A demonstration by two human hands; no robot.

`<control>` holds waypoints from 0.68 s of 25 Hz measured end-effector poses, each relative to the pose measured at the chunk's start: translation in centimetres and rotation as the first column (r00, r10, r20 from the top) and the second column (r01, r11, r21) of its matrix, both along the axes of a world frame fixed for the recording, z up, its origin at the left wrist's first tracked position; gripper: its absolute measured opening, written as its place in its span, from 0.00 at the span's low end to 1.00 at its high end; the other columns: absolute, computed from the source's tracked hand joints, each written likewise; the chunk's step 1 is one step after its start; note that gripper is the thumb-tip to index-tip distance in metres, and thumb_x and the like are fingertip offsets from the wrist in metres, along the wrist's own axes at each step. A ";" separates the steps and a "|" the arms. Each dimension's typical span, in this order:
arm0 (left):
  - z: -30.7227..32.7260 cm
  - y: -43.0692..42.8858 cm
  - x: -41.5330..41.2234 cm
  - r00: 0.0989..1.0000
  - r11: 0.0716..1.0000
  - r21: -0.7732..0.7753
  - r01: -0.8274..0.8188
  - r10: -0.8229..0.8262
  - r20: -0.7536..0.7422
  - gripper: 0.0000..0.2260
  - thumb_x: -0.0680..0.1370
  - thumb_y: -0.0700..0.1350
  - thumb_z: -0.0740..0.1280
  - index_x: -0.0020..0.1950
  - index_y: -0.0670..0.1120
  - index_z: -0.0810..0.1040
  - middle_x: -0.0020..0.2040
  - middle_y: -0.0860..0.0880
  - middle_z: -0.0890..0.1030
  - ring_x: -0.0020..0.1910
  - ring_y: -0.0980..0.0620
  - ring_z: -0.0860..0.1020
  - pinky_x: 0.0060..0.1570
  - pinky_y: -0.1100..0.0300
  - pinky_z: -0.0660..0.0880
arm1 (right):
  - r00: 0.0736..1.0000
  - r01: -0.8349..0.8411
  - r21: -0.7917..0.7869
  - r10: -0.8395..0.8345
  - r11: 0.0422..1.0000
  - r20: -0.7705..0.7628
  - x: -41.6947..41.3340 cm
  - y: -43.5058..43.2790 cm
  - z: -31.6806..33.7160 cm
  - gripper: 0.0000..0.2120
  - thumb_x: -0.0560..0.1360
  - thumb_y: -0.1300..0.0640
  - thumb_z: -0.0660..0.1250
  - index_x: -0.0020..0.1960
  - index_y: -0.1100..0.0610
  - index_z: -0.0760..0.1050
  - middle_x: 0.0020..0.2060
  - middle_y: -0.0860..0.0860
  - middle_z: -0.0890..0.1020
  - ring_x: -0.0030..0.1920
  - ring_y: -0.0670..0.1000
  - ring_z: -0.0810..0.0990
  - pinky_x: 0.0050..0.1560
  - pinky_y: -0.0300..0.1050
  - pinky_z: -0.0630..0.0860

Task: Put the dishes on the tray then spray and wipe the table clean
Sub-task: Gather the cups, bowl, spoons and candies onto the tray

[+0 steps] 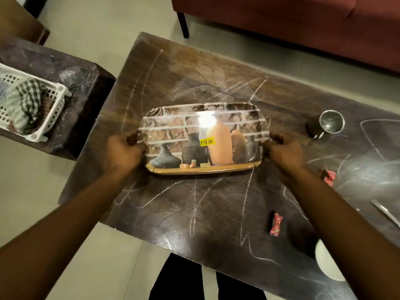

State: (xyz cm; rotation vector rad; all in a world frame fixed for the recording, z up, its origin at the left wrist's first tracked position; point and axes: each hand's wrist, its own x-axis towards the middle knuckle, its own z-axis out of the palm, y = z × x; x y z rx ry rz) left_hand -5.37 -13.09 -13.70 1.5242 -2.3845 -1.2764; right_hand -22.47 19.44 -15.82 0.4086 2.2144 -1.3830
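Note:
A rectangular tray [173, 118] printed with vases and a brick wall, with a yellow price sticker, lies over the middle of the dark table [194, 68]. My left hand [124, 151] grips its left end and my right hand [283, 150] grips its right end. Nothing is on the tray. A steel mug [328, 124] stands upright to the right of the tray. A white bowl [324, 265] sits at the near right edge, partly hidden by my right forearm. A metal utensil [385, 212] lies at the far right. White chalk scribbles cover the tabletop.
Two red candy wrappers lie on the table, one [276, 224] near the front and one [330, 177] beside my right wrist. A white basket [55, 98] with a checked cloth [26, 105] stands on a side table at left. A red sofa [303, 22] runs behind the table.

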 end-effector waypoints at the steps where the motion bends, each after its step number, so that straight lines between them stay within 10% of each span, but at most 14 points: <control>1: -0.1 0.1 -1.3 0.998 0.998 0.012 0.068 -0.068 -0.006 0.18 0.76 0.33 0.72 0.65 0.43 0.85 0.52 0.47 0.88 0.45 0.50 0.86 0.49 0.56 0.83 | 0.998 0.062 0.024 -0.062 0.998 -0.004 1.1 1.2 -0.5 0.10 0.79 0.63 0.72 0.60 0.57 0.85 0.48 0.56 0.89 0.46 0.56 0.88 0.50 0.53 0.85; 11: -3.0 2.0 -4.1 0.961 0.962 0.026 0.273 -0.272 -0.043 0.20 0.76 0.32 0.71 0.67 0.44 0.84 0.40 0.65 0.85 0.38 0.64 0.83 0.51 0.53 0.84 | 0.945 0.326 -0.005 -0.326 0.945 0.035 6.6 5.6 -3.9 0.12 0.78 0.65 0.73 0.61 0.63 0.83 0.46 0.57 0.88 0.42 0.51 0.83 0.51 0.53 0.83; 17: -2.8 2.5 -4.6 0.950 0.946 -0.087 0.312 -0.310 0.038 0.18 0.77 0.36 0.73 0.66 0.44 0.84 0.51 0.47 0.87 0.42 0.52 0.83 0.39 0.63 0.74 | 0.952 0.305 0.024 -0.306 0.952 0.021 6.7 5.7 -3.5 0.10 0.76 0.61 0.75 0.57 0.56 0.84 0.45 0.53 0.89 0.48 0.54 0.88 0.57 0.57 0.85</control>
